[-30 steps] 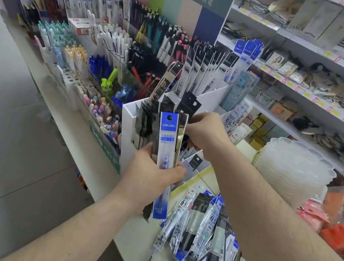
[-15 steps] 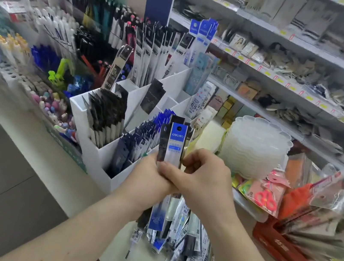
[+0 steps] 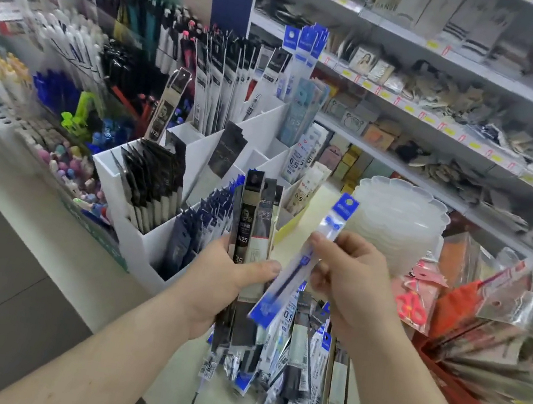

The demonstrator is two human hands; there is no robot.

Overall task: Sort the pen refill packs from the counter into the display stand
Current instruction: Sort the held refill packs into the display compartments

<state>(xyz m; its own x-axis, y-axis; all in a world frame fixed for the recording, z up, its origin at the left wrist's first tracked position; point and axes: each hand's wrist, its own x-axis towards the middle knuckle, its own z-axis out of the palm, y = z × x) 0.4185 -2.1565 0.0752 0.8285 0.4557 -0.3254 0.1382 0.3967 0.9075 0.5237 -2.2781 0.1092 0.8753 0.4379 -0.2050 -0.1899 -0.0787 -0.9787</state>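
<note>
A fan of dark refill packs (image 3: 253, 234) is gripped upright in the left hand (image 3: 224, 286), thumb pressed across the front, forearm angled up from lower left, just right of the white display stand (image 3: 146, 245). One blue refill pack (image 3: 304, 263) is pinched betw. thumb & fingers of the right hand (image 3: 349, 285), tilted w/ its top pointing up-right, just right of the held fan. More packs (image 3: 293, 374) are left in a loose pile on the counter (image 3: 165, 388) below both hands, near the stand's front corner.
</note>
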